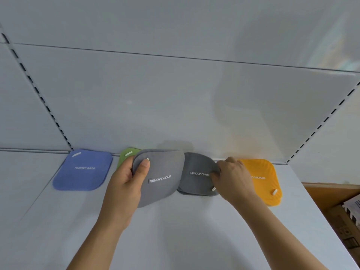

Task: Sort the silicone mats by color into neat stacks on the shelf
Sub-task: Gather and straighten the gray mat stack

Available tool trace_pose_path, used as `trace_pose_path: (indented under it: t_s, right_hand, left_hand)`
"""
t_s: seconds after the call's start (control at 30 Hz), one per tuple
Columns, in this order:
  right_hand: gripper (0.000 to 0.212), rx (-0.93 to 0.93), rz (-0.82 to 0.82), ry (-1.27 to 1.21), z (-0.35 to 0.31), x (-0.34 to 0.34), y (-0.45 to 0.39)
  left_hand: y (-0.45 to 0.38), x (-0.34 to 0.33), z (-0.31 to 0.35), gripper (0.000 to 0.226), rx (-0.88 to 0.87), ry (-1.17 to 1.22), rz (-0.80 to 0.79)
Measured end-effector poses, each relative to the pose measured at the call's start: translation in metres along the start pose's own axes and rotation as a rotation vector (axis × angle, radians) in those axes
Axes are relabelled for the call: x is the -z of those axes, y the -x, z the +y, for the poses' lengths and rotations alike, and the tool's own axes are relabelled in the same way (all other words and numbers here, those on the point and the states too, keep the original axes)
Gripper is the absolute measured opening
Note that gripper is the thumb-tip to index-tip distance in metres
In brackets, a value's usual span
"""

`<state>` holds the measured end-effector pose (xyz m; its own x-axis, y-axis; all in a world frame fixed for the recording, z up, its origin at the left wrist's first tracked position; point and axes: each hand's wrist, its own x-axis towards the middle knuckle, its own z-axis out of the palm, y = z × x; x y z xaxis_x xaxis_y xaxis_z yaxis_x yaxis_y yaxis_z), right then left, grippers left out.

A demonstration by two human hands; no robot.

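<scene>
1. Grey on grey is the live pair: light grey mat [161, 177] in the left hand [124, 184], dark grey stack [196, 175] just to its right on the shelf [175, 230].
2. Left hand grips the light grey mat at its left edge, thumb curled on top, fingers hidden under it. The mat is tilted and looks lifted; its right edge overlaps or touches the dark grey stack.
3. Right hand [231, 178] pinches the right edge of the dark grey stack, fingers curled on the rim. Can't tell if it's lifting or just steadying.
4. Key relation: the dark grey stack lies directly right of the held mat, between both hands. Left hand carries, right hand is nearer the stack.
5. Text runs opposite ways: held mat reads upright, stack label is upside down.
6. Others: blue mat [82, 170] far left, green mat [126, 155] mostly hidden behind the left hand, orange mat [265, 178] far right, partly behind the right hand.
7. My read: the two greys differ in shade; whether they share a stack is unclear.
</scene>
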<state>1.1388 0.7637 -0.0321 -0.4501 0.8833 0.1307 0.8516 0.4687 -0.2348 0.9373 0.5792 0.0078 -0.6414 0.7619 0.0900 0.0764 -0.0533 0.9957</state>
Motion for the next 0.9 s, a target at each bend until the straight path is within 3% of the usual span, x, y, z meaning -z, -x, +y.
trace_pose_path:
  t_s: [0.1, 0.23, 0.33, 0.5, 0.7, 0.77, 0.9]
  right_hand:
    - [0.020, 0.055, 0.021, -0.020, -0.002, 0.005, 0.006]
    - [0.013, 0.144, 0.091, -0.388, -0.008, 0.037, 0.020]
    - [0.013, 0.257, 0.168, -0.327, -0.005, 0.076, 0.033]
    - [0.018, 0.360, -0.123, -0.302, -0.012, 0.139, 0.043]
    - [0.022, 0.671, -0.248, -0.085, -0.048, 0.144, 0.028]
    - [0.026, 0.666, -0.225, -0.055, -0.054, 0.135, 0.021]
    - [0.034, 0.469, -0.157, -0.181, -0.048, 0.121, 0.015]
  left_hand:
    - [0.000, 0.000, 0.003, 0.022, 0.022, 0.012, 0.021]
    - [-0.005, 0.003, 0.010, 0.030, 0.023, 0.028, 0.082]
    - [-0.008, 0.003, 0.018, 0.047, 0.034, 0.058, 0.092]
    - [-0.013, -0.002, 0.022, 0.036, 0.023, -0.016, 0.006]
    - [-0.009, -0.025, 0.026, 0.025, 0.073, -0.017, -0.226]
    - [-0.003, -0.033, 0.025, 0.027, 0.105, 0.013, -0.297]
    - [0.007, -0.042, 0.020, 0.029, 0.180, 0.116, -0.311]
